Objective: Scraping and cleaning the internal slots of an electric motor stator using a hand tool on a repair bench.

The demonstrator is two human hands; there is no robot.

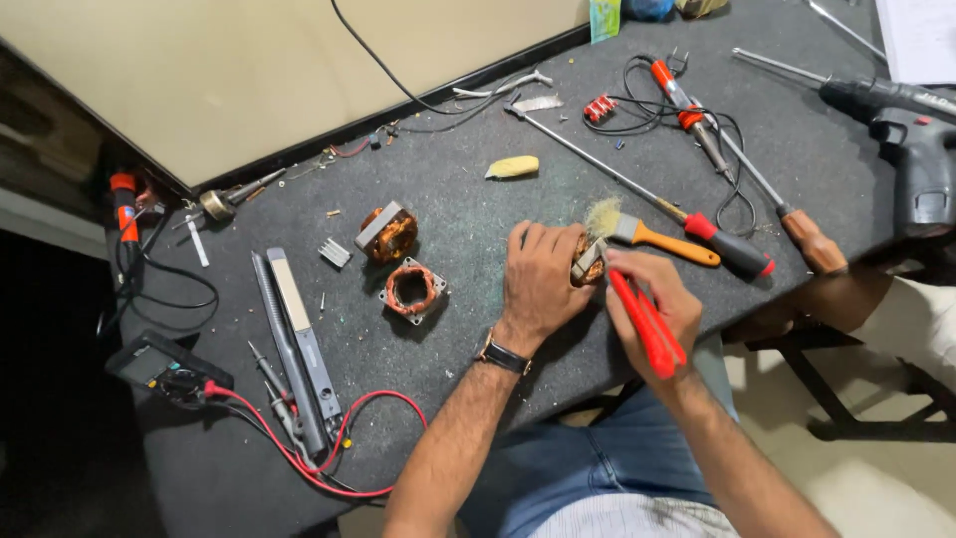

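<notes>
The left hand (536, 284) lies on the dark tabletop (478, 199) and its grip is closed around a small motor coil (586, 261) with copper wire and a metal frame. The coil sits at the fingertips of this hand, partly hidden by them. The right hand (652, 304) is just beside the coil, on its right, and its grip is closed on a red-handled tool (647, 324). The tip of this tool touches the coil; I cannot tell what kind of tip it has. The red handles point back toward the person's body.

Just behind the coil lies a paintbrush (637, 234) with an orange handle, its bristles almost touching the coil. Farther right of the coil are a screwdriver with red and black handle (732, 247) and another one with a brown handle (812, 242). Left of the coil, well apart, two more coils lie flat: one square with copper ring (411, 290) and one tilted (388, 232). Far left of the coil are a multimeter (159, 364) with red wires and a long grey flat tool (299, 344). A black drill (911, 139) is far to the right.
</notes>
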